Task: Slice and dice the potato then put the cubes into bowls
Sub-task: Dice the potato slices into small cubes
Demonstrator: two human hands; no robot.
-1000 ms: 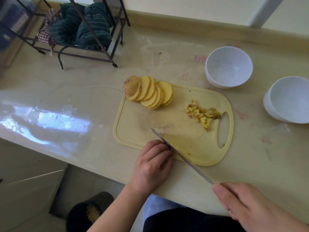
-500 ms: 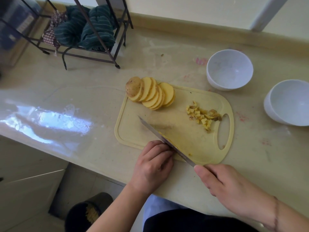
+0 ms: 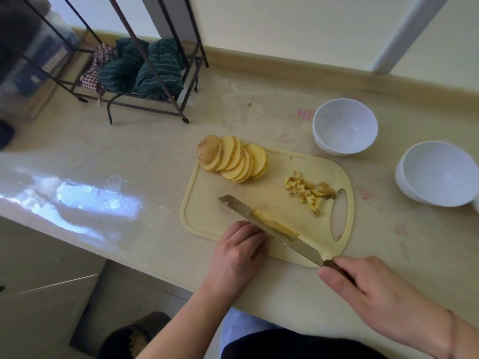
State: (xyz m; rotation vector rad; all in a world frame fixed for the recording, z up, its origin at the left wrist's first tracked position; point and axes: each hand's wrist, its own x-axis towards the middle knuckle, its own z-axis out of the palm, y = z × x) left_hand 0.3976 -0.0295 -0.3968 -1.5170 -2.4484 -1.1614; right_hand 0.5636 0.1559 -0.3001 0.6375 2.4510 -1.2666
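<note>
Right now the right hand (image 3: 383, 299) grips the dark handle of a knife (image 3: 272, 229), fingers curled round it, blade running diagonally across the near part of the yellow cutting board (image 3: 207, 216). Potato strips (image 3: 274, 222) lie against the far side of the blade, touching it. Left hand (image 3: 238, 252) sits at the board's near edge, fingers curled down beside the blade on its near side; cannot tell what, if anything, the fingertips pin, since they are hidden under the hand. Fanned potato slices (image 3: 238, 160) with the skin-on end piece (image 3: 208, 151) rest on the far left corner of the board, overlapping each other. Small pile of potato cubes (image 3: 308, 191) sits on the board just left of its handle slot. Two white bowls on the counter (image 3: 129, 151): one bowl (image 3: 344, 126) beyond the board's far right corner, second bowl (image 3: 438, 173) further right, near the first but apart. Wire rack (image 3: 145, 81) holding striped green cloths (image 3: 155, 68) stands at the far left of the counter, well apart from the board.
</note>
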